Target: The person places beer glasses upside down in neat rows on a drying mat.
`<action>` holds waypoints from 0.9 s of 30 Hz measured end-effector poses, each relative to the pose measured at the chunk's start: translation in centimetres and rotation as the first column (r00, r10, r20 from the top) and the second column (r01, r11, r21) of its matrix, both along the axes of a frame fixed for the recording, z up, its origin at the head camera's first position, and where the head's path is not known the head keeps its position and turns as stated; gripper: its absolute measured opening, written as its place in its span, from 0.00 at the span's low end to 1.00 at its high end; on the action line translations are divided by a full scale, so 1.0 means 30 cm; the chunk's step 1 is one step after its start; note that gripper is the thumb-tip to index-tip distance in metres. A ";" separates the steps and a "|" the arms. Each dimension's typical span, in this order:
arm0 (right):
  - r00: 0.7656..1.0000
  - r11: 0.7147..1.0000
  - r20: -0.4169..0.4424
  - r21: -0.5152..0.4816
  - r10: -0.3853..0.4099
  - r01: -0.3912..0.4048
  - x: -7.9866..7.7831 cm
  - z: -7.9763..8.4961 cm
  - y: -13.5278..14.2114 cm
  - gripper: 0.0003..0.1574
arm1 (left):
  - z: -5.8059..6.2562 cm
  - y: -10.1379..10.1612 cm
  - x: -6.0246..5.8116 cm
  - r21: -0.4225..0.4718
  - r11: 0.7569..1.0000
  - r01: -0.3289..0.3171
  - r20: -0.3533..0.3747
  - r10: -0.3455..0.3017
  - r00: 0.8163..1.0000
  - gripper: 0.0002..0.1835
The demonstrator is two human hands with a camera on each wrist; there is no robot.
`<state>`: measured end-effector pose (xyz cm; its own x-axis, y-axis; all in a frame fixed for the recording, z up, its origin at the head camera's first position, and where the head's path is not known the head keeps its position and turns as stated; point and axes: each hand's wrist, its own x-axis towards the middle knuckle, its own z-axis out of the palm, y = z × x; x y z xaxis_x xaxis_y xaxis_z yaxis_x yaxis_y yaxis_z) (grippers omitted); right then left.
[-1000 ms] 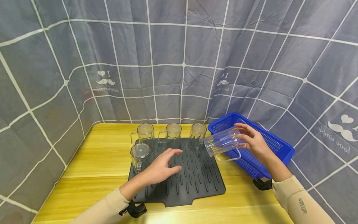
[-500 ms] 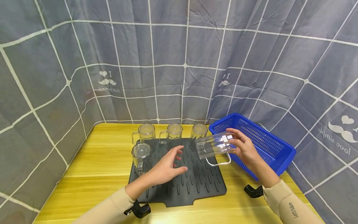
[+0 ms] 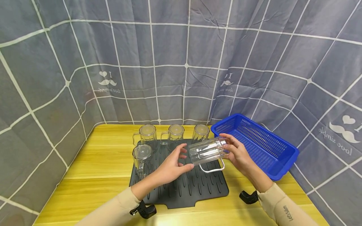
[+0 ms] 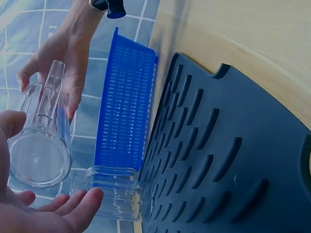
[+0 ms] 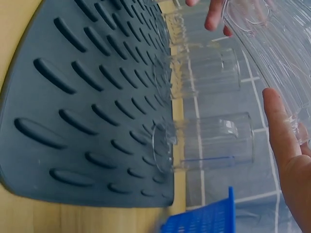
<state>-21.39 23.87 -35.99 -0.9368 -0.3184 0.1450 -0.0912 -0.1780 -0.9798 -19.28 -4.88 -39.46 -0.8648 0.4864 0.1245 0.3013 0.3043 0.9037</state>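
My right hand (image 3: pixel 239 154) grips a clear glass mug (image 3: pixel 207 151) near its rim end. The mug is tilted almost flat above the black drying mat (image 3: pixel 195 185), its base towards my left hand and its handle hanging down. My left hand (image 3: pixel 169 168) is spread at the base end, thumb and fingers apart. In the left wrist view the round base (image 4: pixel 39 158) sits between thumb and fingers; whether they touch it I cannot tell. Several more glass mugs stand upside down on the mat, among them a front-left mug (image 3: pixel 142 160) and a back-right mug (image 3: pixel 201 133).
A blue plastic basket (image 3: pixel 292 157) stands at the right, behind my right hand. Under the mat lies a yellow wooden table (image 3: pixel 93 169). Grey checked curtains (image 3: pixel 169 81) enclose the back and sides.
My right hand has carried the mug left from beside the basket to over the mat. My left hand has shifted slightly right, towards the mug's base.
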 end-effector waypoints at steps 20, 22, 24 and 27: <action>0.987 0.983 0.024 -0.094 0.162 -0.159 0.010 -0.045 -0.027 0.30 | 0.112 -0.006 0.062 0.102 0.994 -0.036 -0.036 0.040 0.999 0.37; 0.983 0.980 0.028 -0.087 0.182 -0.179 0.010 -0.047 -0.024 0.30 | 0.115 -0.010 0.059 0.123 0.992 -0.038 -0.038 0.043 0.998 0.37; 0.980 0.978 0.033 -0.080 0.195 -0.192 0.009 -0.049 -0.020 0.30 | 0.120 -0.013 0.056 0.144 0.989 -0.038 -0.037 0.043 0.998 0.37; 0.976 0.976 0.045 -0.068 0.212 -0.208 0.006 -0.053 -0.016 0.31 | 0.129 -0.017 0.050 0.165 0.986 -0.029 -0.039 0.036 0.999 0.37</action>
<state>-21.19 23.40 -37.59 -0.8567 -0.5006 0.1244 0.0049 -0.2491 -0.9685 -17.79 -5.39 -35.59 -0.8720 0.4284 0.2369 0.3324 0.1628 0.9290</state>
